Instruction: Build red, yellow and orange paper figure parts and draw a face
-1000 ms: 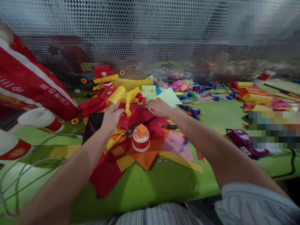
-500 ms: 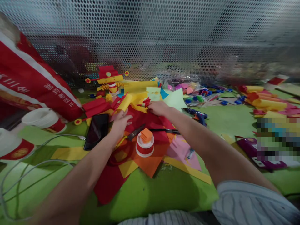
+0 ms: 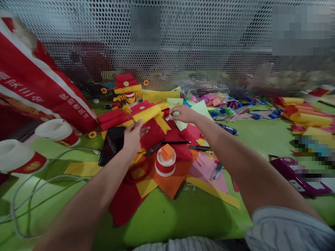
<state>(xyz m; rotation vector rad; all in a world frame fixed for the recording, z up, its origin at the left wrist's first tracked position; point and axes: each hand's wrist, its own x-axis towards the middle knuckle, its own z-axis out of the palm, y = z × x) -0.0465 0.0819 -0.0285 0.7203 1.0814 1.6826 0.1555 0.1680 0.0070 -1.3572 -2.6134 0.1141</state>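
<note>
My left hand [image 3: 133, 136] is open beside the black phone [image 3: 112, 145], its fingers apart and a fingertip at the edge of a yellow paper piece [image 3: 148, 113]. Above the red sheets, my right hand [image 3: 181, 114] pinches a small pale item that I cannot make out. A folded yellow strip [image 3: 163, 124] lies just below its fingers. Nearer to me, a red and white paper cup [image 3: 165, 166] carries a folded orange paper [image 3: 167, 152]. Behind my left hand stands a cup figure with a red paper hat [image 3: 125, 81].
Stacked cups [image 3: 56, 131] and a white cable [image 3: 52, 179] lie at the left, below a large red bag [image 3: 49, 83]. A cutter [image 3: 200, 148], a glue gun [image 3: 226, 128] and a purple box [image 3: 298, 176] are on the right. A perforated screen [image 3: 196, 38] stands behind.
The view has shifted slightly. The red hat piece and yellow paper near my left hand have turned, and the yellow strip now hangs lower. More coloured scraps show below my right hand.
</note>
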